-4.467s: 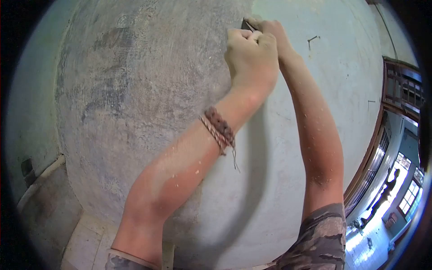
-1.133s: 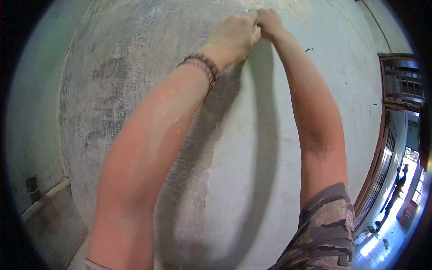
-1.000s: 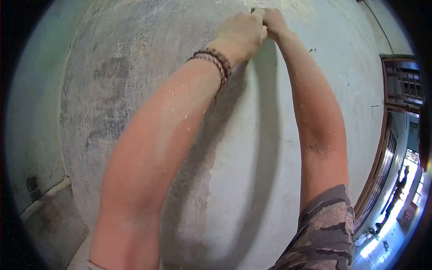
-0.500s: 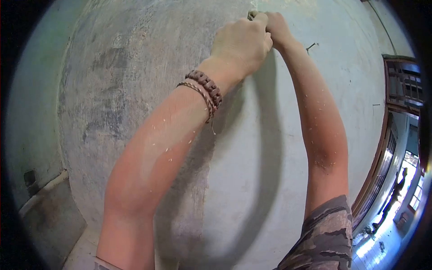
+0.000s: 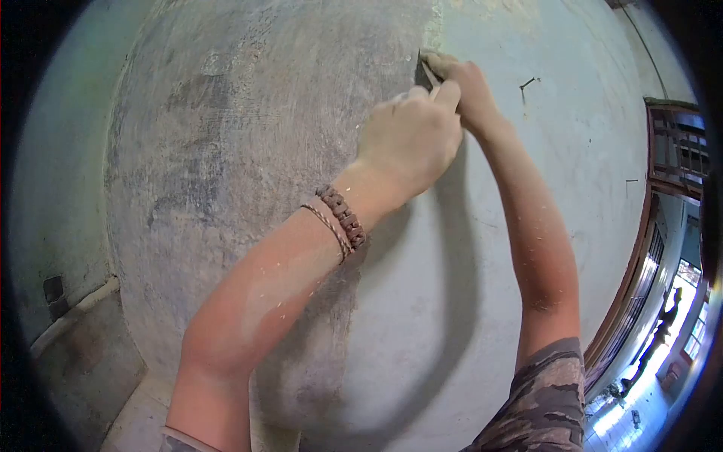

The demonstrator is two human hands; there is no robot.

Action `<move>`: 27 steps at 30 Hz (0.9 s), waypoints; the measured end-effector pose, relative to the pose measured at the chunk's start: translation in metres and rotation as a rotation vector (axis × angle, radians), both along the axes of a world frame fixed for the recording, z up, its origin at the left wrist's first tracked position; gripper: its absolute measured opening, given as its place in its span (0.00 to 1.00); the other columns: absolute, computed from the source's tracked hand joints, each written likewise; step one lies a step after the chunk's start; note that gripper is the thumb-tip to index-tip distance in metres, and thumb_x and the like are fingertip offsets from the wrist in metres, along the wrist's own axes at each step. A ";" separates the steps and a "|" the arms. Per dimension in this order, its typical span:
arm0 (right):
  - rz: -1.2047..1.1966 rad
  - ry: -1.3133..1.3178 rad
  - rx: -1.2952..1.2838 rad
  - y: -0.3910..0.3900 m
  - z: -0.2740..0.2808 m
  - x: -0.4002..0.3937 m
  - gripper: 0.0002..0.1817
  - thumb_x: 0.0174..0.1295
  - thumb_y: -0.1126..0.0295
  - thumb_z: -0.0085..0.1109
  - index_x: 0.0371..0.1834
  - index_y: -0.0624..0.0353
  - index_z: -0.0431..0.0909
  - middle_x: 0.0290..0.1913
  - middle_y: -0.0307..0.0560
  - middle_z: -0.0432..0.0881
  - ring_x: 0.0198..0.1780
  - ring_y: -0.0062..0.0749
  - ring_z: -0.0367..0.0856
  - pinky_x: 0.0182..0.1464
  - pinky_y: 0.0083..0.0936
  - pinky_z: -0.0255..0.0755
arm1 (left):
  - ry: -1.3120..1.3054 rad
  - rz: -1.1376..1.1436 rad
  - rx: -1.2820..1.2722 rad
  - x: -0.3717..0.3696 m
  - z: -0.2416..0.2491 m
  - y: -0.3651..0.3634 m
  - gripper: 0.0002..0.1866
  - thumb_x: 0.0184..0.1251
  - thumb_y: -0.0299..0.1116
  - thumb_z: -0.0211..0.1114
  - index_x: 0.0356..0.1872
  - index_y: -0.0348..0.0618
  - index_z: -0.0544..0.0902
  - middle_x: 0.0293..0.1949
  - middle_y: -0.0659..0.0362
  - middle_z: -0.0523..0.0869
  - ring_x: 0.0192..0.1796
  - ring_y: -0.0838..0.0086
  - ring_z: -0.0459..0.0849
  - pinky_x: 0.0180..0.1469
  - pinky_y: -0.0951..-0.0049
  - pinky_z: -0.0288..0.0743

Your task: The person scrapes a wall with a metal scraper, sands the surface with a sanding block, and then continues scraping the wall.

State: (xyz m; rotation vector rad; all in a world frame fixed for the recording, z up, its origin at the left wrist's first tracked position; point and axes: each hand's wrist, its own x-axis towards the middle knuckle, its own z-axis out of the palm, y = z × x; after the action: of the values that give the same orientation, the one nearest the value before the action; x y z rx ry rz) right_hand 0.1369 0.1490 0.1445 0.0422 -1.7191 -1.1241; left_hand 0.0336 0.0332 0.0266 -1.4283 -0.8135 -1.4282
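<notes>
My left hand (image 5: 410, 139), with braided bracelets at the wrist, is closed around the handle end of a thin scraper (image 5: 429, 73). Its narrow metal blade shows edge-on against the wall (image 5: 301, 98); the handle is hidden inside the fist. Just above and to the right, my right hand (image 5: 468, 87) is closed with its fingertips at the blade's upper end. Both hands are at the border between the bare grey, scraped-looking area and the pale green painted area (image 5: 542, 196). Small pale flakes dot both forearms.
A nail (image 5: 529, 83) sticks out of the painted wall right of my hands, and a smaller nail (image 5: 631, 181) sits farther right. A wooden-framed opening (image 5: 648, 226) leads to a bright tiled room. At lower left is a ledge (image 5: 79, 313).
Both hands and the scraper have moved down along the paint border. More of the blade now shows between them. The view has shifted slightly.
</notes>
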 end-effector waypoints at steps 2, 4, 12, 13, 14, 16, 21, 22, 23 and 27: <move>-0.102 0.030 -0.021 -0.009 0.013 -0.002 0.14 0.51 0.62 0.62 0.37 0.57 0.79 0.36 0.56 0.84 0.42 0.56 0.82 0.44 0.46 0.76 | 0.000 -0.041 -0.024 -0.007 0.004 0.008 0.12 0.68 0.40 0.58 0.41 0.43 0.76 0.31 0.45 0.85 0.36 0.46 0.84 0.40 0.49 0.77; -0.264 0.059 -0.042 -0.016 0.032 -0.009 0.16 0.51 0.61 0.62 0.40 0.57 0.78 0.38 0.55 0.84 0.43 0.57 0.82 0.45 0.46 0.76 | 0.006 -0.037 -0.015 -0.011 0.027 0.003 0.12 0.68 0.40 0.58 0.42 0.43 0.75 0.32 0.45 0.85 0.36 0.46 0.85 0.40 0.49 0.77; -0.223 0.103 -0.070 -0.010 0.017 0.001 0.15 0.53 0.60 0.60 0.41 0.54 0.81 0.37 0.55 0.84 0.43 0.56 0.82 0.45 0.45 0.76 | 0.027 -0.027 -0.117 -0.011 0.009 0.002 0.13 0.68 0.42 0.58 0.43 0.43 0.76 0.31 0.44 0.85 0.36 0.45 0.84 0.41 0.49 0.77; -0.319 0.114 -0.092 -0.016 0.025 0.000 0.15 0.53 0.61 0.59 0.43 0.54 0.81 0.37 0.55 0.84 0.44 0.56 0.82 0.46 0.45 0.76 | 0.015 -0.092 -0.087 -0.013 0.025 -0.001 0.13 0.67 0.41 0.58 0.43 0.43 0.76 0.31 0.44 0.85 0.36 0.45 0.85 0.41 0.49 0.78; -0.320 0.113 -0.087 -0.023 0.032 0.001 0.15 0.53 0.61 0.59 0.43 0.54 0.81 0.37 0.55 0.84 0.44 0.56 0.82 0.46 0.45 0.76 | 0.002 -0.158 -0.055 -0.015 0.035 -0.002 0.13 0.67 0.41 0.59 0.42 0.43 0.76 0.31 0.44 0.86 0.36 0.45 0.85 0.41 0.48 0.78; -0.458 0.025 -0.184 -0.037 0.034 0.004 0.17 0.54 0.62 0.58 0.46 0.55 0.80 0.39 0.55 0.85 0.44 0.55 0.82 0.47 0.44 0.76 | -0.009 -0.123 -0.065 -0.008 0.030 -0.010 0.13 0.67 0.41 0.59 0.42 0.42 0.76 0.31 0.44 0.86 0.36 0.45 0.85 0.41 0.48 0.78; -0.177 0.012 -0.160 -0.029 0.010 0.003 0.13 0.51 0.63 0.58 0.37 0.57 0.83 0.36 0.56 0.85 0.41 0.55 0.82 0.44 0.45 0.76 | 0.004 -0.114 -0.106 -0.005 0.013 -0.006 0.12 0.66 0.40 0.58 0.41 0.41 0.77 0.31 0.43 0.86 0.37 0.46 0.85 0.42 0.48 0.78; -0.270 0.015 -0.125 -0.025 0.027 0.000 0.13 0.52 0.63 0.57 0.37 0.58 0.82 0.35 0.56 0.84 0.41 0.55 0.82 0.44 0.44 0.76 | -0.021 -0.123 -0.080 -0.007 0.025 -0.008 0.13 0.66 0.40 0.58 0.41 0.41 0.77 0.31 0.43 0.86 0.37 0.46 0.85 0.42 0.48 0.78; -0.359 0.018 -0.083 -0.022 0.042 -0.001 0.13 0.53 0.63 0.57 0.37 0.58 0.81 0.35 0.56 0.84 0.41 0.54 0.82 0.44 0.44 0.76 | -0.046 -0.130 -0.048 -0.008 0.035 -0.010 0.13 0.66 0.40 0.58 0.42 0.42 0.77 0.31 0.42 0.86 0.37 0.46 0.86 0.42 0.48 0.78; -0.217 -0.158 -0.335 -0.009 0.041 0.010 0.14 0.52 0.63 0.57 0.37 0.59 0.81 0.35 0.56 0.84 0.42 0.55 0.82 0.43 0.43 0.75 | -0.053 -0.120 -0.053 0.003 0.024 -0.023 0.12 0.66 0.39 0.58 0.42 0.42 0.77 0.31 0.42 0.86 0.37 0.46 0.86 0.41 0.48 0.79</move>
State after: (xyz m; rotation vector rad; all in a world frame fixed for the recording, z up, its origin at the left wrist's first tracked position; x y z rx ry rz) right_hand 0.1465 0.1401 0.1852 -0.2757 -2.0727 -0.9935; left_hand 0.0371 0.0105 0.0509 -1.5056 -0.8160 -1.5511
